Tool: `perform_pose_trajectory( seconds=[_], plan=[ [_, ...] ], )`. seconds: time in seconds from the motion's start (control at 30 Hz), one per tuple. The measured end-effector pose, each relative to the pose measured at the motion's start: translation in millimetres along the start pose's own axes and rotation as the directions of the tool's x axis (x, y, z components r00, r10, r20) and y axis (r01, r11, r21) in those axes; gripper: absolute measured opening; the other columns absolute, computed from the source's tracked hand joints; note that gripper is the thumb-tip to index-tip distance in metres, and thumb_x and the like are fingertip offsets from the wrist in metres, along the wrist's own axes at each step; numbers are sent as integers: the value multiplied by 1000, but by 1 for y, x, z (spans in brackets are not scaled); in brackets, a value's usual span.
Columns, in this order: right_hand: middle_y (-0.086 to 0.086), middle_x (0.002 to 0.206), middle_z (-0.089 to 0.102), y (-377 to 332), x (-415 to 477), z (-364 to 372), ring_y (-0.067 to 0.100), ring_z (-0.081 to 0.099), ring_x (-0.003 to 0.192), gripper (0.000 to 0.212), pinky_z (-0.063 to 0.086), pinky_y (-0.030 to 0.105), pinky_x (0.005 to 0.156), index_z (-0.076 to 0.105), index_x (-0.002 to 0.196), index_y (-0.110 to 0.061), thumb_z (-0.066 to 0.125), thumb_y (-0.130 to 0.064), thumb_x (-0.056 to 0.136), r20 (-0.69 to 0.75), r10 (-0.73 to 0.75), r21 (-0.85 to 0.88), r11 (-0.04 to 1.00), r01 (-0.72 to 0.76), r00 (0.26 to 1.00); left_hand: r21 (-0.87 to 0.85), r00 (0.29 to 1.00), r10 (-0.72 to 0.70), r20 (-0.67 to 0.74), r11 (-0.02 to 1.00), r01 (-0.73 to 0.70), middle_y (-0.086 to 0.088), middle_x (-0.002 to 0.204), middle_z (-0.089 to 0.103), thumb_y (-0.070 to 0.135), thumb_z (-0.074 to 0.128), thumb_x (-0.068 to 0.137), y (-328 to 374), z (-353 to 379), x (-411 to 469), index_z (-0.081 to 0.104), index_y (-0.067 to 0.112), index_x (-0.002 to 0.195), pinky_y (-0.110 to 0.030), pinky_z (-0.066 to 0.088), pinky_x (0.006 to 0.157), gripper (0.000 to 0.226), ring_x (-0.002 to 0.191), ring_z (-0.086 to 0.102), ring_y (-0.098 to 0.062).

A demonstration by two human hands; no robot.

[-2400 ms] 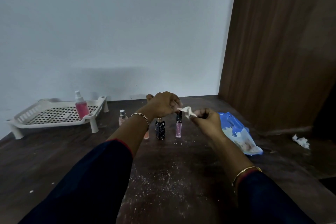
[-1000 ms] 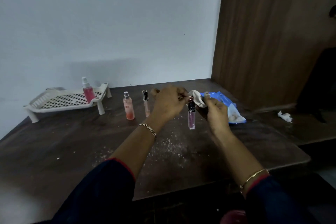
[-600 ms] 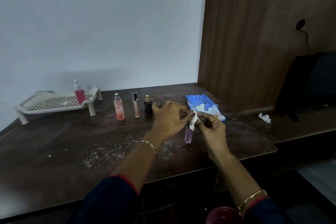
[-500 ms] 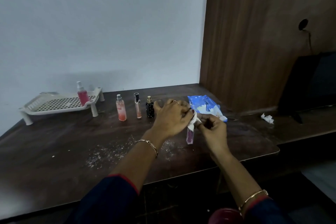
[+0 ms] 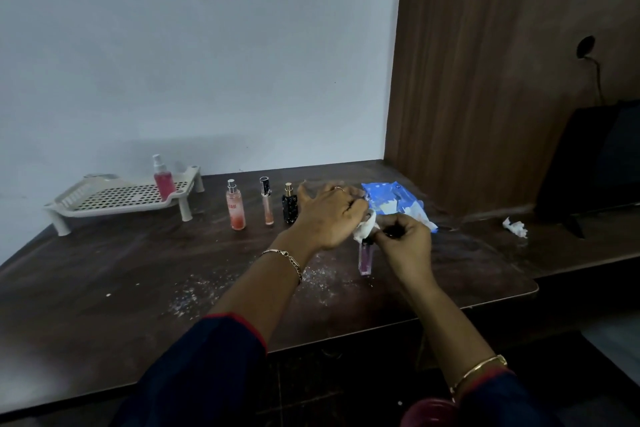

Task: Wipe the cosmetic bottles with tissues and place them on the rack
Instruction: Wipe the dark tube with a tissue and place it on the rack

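A slim purple bottle (image 5: pixel 365 258) hangs upright over the dark table (image 5: pixel 104 288); my right hand (image 5: pixel 405 246) pinches its black cap. My left hand (image 5: pixel 329 215) holds a crumpled white tissue (image 5: pixel 365 227) against the top of the bottle. A white slotted rack (image 5: pixel 104 199) stands at the far left with a pink spray bottle (image 5: pixel 162 178) on it. Three bottles stand in a row on the table: a peach one (image 5: pixel 236 206), a thin one with a black cap (image 5: pixel 266 203), and a black dotted one (image 5: pixel 289 206).
A blue tissue pack (image 5: pixel 398 204) lies just behind my hands. A used white tissue (image 5: pixel 516 227) lies at the far right. White crumbs dot the table in front. A wooden panel (image 5: pixel 485 80) rises on the right; a dark screen (image 5: pixel 595 163) leans against it.
The view pulled back from the table over the frames. Both hands keep hold of the purple bottle and tissue, and the tissue has shifted around the cap.
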State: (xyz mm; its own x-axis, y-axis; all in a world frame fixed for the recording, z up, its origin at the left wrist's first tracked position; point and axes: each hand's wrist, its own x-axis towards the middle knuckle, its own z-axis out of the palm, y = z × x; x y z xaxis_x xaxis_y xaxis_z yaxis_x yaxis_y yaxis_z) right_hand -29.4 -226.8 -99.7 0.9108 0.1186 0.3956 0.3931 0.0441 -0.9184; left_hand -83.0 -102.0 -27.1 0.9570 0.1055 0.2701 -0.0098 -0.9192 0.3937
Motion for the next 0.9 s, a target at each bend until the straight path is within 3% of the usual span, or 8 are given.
perform_pose_trajectory(
  seconds=[0.1, 0.2, 0.3, 0.4, 0.53, 0.7, 0.83, 0.9],
  plan=[
    [13, 73, 69, 6, 0, 0, 20, 65, 69, 13, 53, 35, 70, 66, 73, -3, 74, 7, 70, 4, -2, -18, 1000, 3, 1000, -38, 1000, -6, 0, 999, 6, 21, 140, 45, 42, 13, 80, -2, 2, -1, 67, 29, 96, -59, -11, 110, 58, 140, 22, -6],
    [7, 67, 68, 20, -6, -5, 15, 61, 63, 13, 52, 35, 69, 67, 68, -7, 78, 1, 68, -2, 40, -104, 994, -40, 999, -50, 1000, -13, 8, 999, 13, 19, 142, 44, 37, 18, 92, -1, 0, -2, 67, 25, 94, -59, -12, 111, 51, 141, 22, -8],
    [4, 67, 70, 26, -10, -10, 14, 63, 63, 14, 53, 35, 70, 68, 66, -12, 80, -5, 66, 0, 78, -162, 984, -77, 997, -27, 999, -29, 21, 999, 29, 18, 144, 41, 34, 19, 97, 1, -2, -2, 65, 24, 114, -59, -11, 112, 50, 142, 19, -9],
    [6, 71, 71, 14, -5, -7, 15, 64, 66, 19, 53, 33, 71, 70, 71, -15, 79, 0, 65, 7, 76, -109, 991, -74, 997, 5, 1000, -14, 19, 1000, 14, 15, 145, 41, 41, 15, 91, 1, -2, -1, 58, 26, 124, -58, -11, 112, 56, 142, 19, -8],
    [20, 79, 71, -3, 1, -3, 19, 62, 70, 22, 52, 34, 69, 72, 87, -4, 74, 9, 68, 96, 5, 7, 1000, -6, 995, 10, 1000, -6, 20, 1000, 6, 17, 143, 44, 46, 12, 81, -3, 1, 1, 64, 29, 113, -60, -10, 111, 64, 141, 21, -7],
    [11, 73, 70, 10, -5, -8, 15, 63, 69, 12, 52, 28, 69, 71, 74, -3, 73, 8, 70, 88, 39, -36, 999, -36, 995, -8, 1000, 11, 15, 1000, -11, 17, 142, 45, 45, 11, 79, -3, 1, 0, 67, 30, 109, -62, -9, 110, 65, 141, 22, -10],
    [3, 70, 69, 21, 0, -22, 11, 62, 65, 20, 51, 24, 68, 69, 67, -11, 71, 8, 70, 167, 102, -235, 970, -61, 981, -11, 998, 12, 54, 1000, -12, 17, 143, 43, 49, 22, 93, -6, -2, 0, 69, 28, 103, -62, -8, 111, 53, 142, 22, -15],
    [2, 71, 71, 22, 6, -32, 12, 63, 67, 21, 53, 28, 70, 69, 65, -13, 72, 7, 68, 239, 134, -320, 946, -52, 962, 11, 998, 14, 59, 1000, -15, 15, 139, 48, 56, 33, 94, -7, -3, 2, 69, 25, 100, -60, -5, 112, 48, 138, 31, -17]
  ],
)
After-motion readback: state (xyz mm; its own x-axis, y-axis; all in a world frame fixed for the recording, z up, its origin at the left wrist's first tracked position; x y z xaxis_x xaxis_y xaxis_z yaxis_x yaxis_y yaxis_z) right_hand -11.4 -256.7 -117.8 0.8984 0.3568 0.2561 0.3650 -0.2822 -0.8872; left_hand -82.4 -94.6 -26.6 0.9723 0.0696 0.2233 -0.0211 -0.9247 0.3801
